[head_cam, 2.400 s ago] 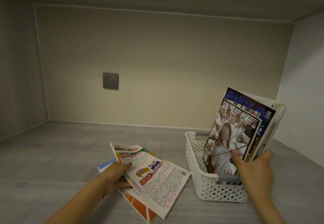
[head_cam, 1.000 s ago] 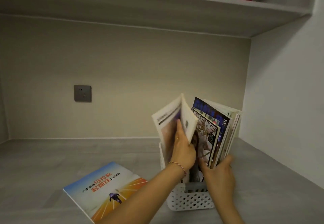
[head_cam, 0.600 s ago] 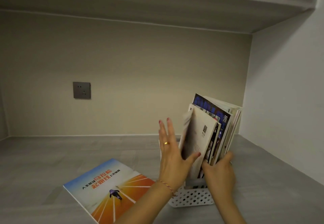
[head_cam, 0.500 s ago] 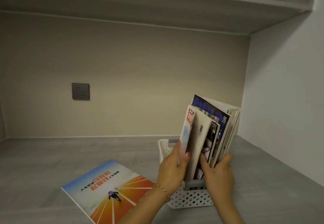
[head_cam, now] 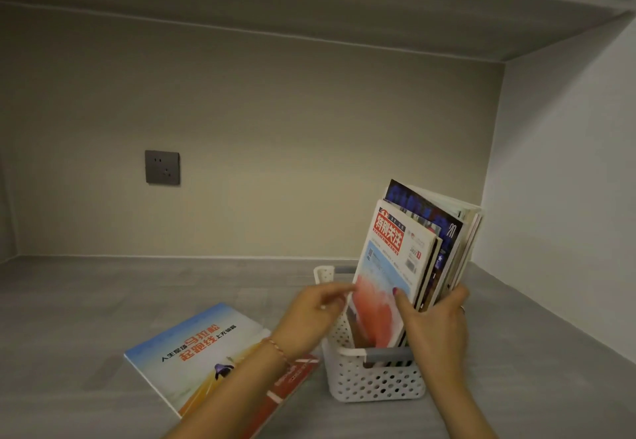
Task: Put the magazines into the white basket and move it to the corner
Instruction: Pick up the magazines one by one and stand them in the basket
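Note:
A white perforated basket (head_cam: 375, 382) stands on the grey shelf surface, right of centre. Several magazines stand upright in it, leaning right; the front one (head_cam: 392, 266) has a red title and a pale blue and pink cover. My right hand (head_cam: 432, 325) grips the standing magazines from the near side, thumb across the front cover. My left hand (head_cam: 311, 314) hovers just left of the front magazine, fingers loosely curled, holding nothing. One magazine with a blue and orange cover (head_cam: 203, 349) lies flat on the surface to the left, partly under my left forearm.
The right wall (head_cam: 568, 197) meets the back wall in a corner behind the basket. A dark wall socket (head_cam: 162, 167) sits on the back wall. A shelf (head_cam: 378, 1) runs overhead with red twigs on top.
My left hand set the red-titled magazine into the basket in front of the others and let go, drawing back to the left. My right hand kept hold of the stack.

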